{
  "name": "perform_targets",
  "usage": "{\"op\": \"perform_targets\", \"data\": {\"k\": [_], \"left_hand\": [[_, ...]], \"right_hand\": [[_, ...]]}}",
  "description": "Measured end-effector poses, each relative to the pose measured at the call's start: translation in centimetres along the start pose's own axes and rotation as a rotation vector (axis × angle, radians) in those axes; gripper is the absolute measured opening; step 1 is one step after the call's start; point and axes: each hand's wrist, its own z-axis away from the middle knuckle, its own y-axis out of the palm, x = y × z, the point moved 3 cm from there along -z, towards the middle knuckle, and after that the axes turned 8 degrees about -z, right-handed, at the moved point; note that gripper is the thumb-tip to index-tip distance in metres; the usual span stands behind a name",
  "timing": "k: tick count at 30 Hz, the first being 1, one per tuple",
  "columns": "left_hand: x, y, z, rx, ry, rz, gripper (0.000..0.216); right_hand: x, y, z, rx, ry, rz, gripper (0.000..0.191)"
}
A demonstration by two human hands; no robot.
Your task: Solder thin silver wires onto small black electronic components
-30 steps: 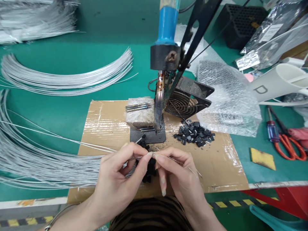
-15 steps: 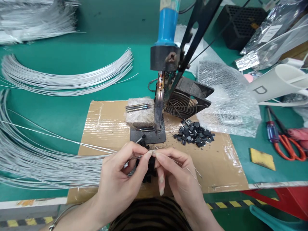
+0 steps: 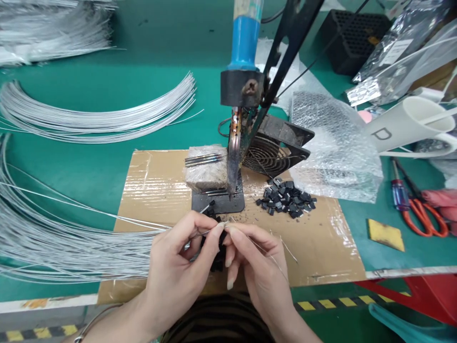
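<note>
My left hand (image 3: 182, 269) is closed in a pinch on a thin grey wire, its thumb and index fingertip meeting just above the cardboard (image 3: 321, 247). Close against it, the fingertips of my right hand (image 3: 260, 262) pinch the same wire's end. Fine wire ends (image 3: 289, 250) stick out beyond the right hand. A large bundle of grey wires (image 3: 71, 247) runs in from the left, partly behind my left hand. Small black parts (image 3: 217, 262) lie beneath my fingers, mostly hidden. Above my hands, a blue-handled soldering iron (image 3: 246, 43) hangs tip down.
A wrapped block (image 3: 206, 176) with metal rods stands beside the iron's tip, and a black fan (image 3: 273, 152) is behind it. Small black connectors (image 3: 289, 197) lie heaped to the right. Farther right are bubble wrap (image 3: 332, 147), a yellow sponge (image 3: 385, 235), scissors (image 3: 424, 219) and a white mug (image 3: 403, 121).
The view has shifted slightly. My right hand's lower fingers have curled inward to the left, and the wire ends beside that hand have changed angle. Both pinches remain close together.
</note>
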Motion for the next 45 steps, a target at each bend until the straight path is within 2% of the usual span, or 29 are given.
{"op": "perform_targets", "data": {"k": [2, 5, 7, 9, 12, 16, 19, 23, 27, 33, 37, 41, 45], "left_hand": [[0.0, -0.1, -0.2, -0.007, -0.023, 0.025, 0.012], [-0.1, -0.4, -0.7, -0.034, -0.073, 0.086, 0.011], [-0.4, -0.5, -1.0, -0.037, -0.095, 0.130, 0.009], [-0.7, -0.7, -1.3, -0.025, -0.114, 0.149, 0.007], [-1.2, -0.9, -1.6, -0.004, -0.137, 0.142, 0.009], [-1.3, -1.1, -1.6, -0.001, -0.143, 0.121, 0.009], [-1.0, -1.1, -1.4, 0.006, -0.132, 0.121, 0.009], [-0.7, -1.1, -1.3, 0.017, -0.118, 0.121, 0.009], [-0.8, -1.2, -1.4, 0.037, -0.118, 0.099, 0.011], [-0.5, -1.4, -1.3, 0.075, -0.149, 0.044, 0.012], [-0.5, -1.4, -1.4, 0.077, -0.159, 0.054, 0.012], [-0.7, -1.4, -1.5, 0.046, -0.165, 0.070, 0.010], [-0.9, -1.3, -1.5, 0.037, -0.133, 0.090, 0.009]], "right_hand": [[1.5, -1.2, 0.1, -0.058, -0.160, 0.234, 0.013], [4.8, -3.5, 0.4, -0.259, -0.579, 0.780, 0.012], [6.2, -4.6, 0.3, -0.310, -0.810, 1.160, 0.014], [6.7, -5.2, -0.1, -0.245, -0.920, 1.437, 0.014], [6.7, -5.5, -0.9, -0.169, -0.976, 1.577, 0.013], [6.6, -5.3, -1.1, -0.135, -0.992, 1.542, 0.006], [6.5, -5.5, -0.8, -0.173, -0.941, 1.422, 0.007], [6.1, -6.2, -0.2, -0.321, -0.733, 1.038, 0.009], [5.8, -5.2, -0.2, -0.291, -0.550, 0.695, 0.010], [5.5, -3.2, -0.6, -0.190, -0.402, 0.554, 0.009], [5.1, -2.9, -0.7, -0.141, -0.314, 0.447, 0.009], [4.8, -2.6, -0.9, -0.077, -0.254, 0.456, 0.013], [4.7, -2.4, -1.1, -0.078, -0.163, 0.388, 0.010]]}}
